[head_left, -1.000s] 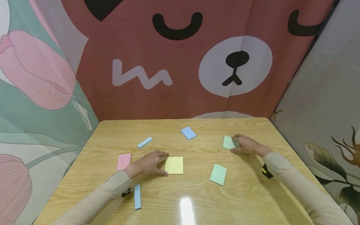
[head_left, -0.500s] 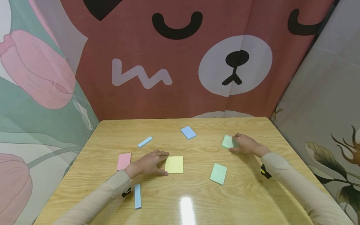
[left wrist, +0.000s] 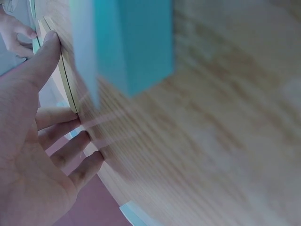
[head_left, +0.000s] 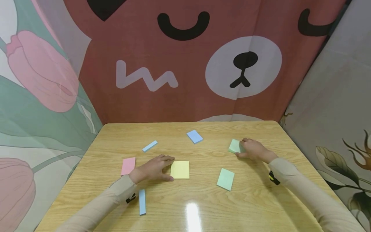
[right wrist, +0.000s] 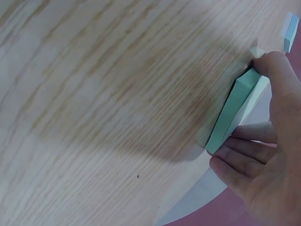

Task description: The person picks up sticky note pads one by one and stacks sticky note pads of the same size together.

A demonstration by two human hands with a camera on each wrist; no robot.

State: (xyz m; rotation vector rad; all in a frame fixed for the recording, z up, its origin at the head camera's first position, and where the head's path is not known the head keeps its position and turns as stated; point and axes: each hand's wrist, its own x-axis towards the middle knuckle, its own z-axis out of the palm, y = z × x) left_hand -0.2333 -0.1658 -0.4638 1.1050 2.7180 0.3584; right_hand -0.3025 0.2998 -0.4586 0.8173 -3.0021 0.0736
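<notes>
My left hand (head_left: 153, 168) reaches over the table from the left. Thumb and forefinger hold the yellow sticky note pad (head_left: 180, 170) by opposite edges at its left end; in the left wrist view the yellow pad (left wrist: 66, 77) lies between them. At the back right, my right hand (head_left: 253, 149) grips a light green sticky note pad (head_left: 235, 146), its right part covered by the fingers. The right wrist view has this green pad (right wrist: 230, 110) flat on the table, thumb on one side and fingers on the other.
On the wooden table (head_left: 185, 196) lie a second green pad (head_left: 225, 179), a blue pad (head_left: 195, 136), a pink pad (head_left: 128, 166) partly behind the left wrist, and two narrow blue strip pads, one far (head_left: 149, 146) and one near (head_left: 142, 202). A bear-print cloth (head_left: 185, 106) hangs behind.
My right hand has shifted slightly left, and the green pad in its grip has turned a little. The left hand and yellow pad stay put.
</notes>
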